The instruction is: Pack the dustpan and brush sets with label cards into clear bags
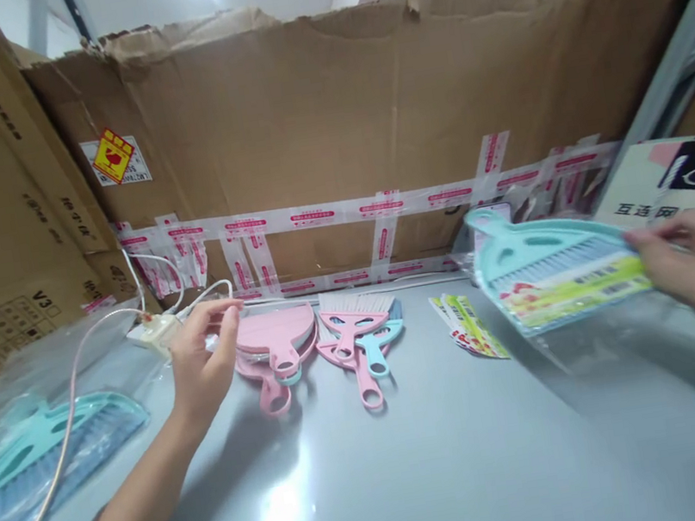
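Note:
My right hand (689, 253) is closed on the edge of a turquoise dustpan and brush set (549, 256), held above the table at the right. A yellow-green printed card (574, 289) lies across its bristles, and clear plastic hangs below. My left hand (204, 351) is raised with fingers loosely apart and nothing visible in them. Just right of it are stacked pink dustpans (276, 330). Beside those lie several small brushes (362, 337), pink and turquoise, handles towards me. Loose printed cards (472, 327) rest between the brushes and the held set.
Another turquoise dustpan and brush set (48, 444) in clear plastic lies at the left. A white cable (66, 433) runs over it from a power strip (159, 332). Tall cardboard (327, 124) walls the back, and a printed box (693, 174) stands at the right.

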The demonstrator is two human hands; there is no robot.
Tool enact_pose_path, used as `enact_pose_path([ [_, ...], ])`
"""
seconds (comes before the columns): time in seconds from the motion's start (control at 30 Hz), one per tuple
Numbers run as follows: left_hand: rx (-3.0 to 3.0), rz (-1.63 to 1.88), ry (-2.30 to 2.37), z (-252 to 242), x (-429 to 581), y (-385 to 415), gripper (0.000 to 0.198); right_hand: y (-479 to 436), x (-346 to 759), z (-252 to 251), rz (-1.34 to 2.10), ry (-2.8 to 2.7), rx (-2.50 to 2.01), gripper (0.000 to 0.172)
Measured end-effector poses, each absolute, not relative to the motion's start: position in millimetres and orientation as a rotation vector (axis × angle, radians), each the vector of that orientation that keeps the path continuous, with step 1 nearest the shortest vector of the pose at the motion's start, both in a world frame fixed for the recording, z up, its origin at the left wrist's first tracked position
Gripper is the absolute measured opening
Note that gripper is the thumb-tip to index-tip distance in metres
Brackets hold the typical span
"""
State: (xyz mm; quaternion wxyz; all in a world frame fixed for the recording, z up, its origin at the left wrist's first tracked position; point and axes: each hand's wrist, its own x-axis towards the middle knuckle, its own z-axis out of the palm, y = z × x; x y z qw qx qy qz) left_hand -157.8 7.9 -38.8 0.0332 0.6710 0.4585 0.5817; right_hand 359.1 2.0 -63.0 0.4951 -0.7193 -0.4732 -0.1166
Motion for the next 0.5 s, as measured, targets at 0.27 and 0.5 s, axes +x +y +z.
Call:
enact_pose_path([
  [0.27,1.186,0.97,1.241,-29,-86,-5,0.032,45,140,-40,0.461,-1.421,-1.183,0.03],
  [0.5,1.048,1.345,1.263,-46,-99,-1,0.042,3,115,-56,0.489,-1.366,-1.0,0.027],
])
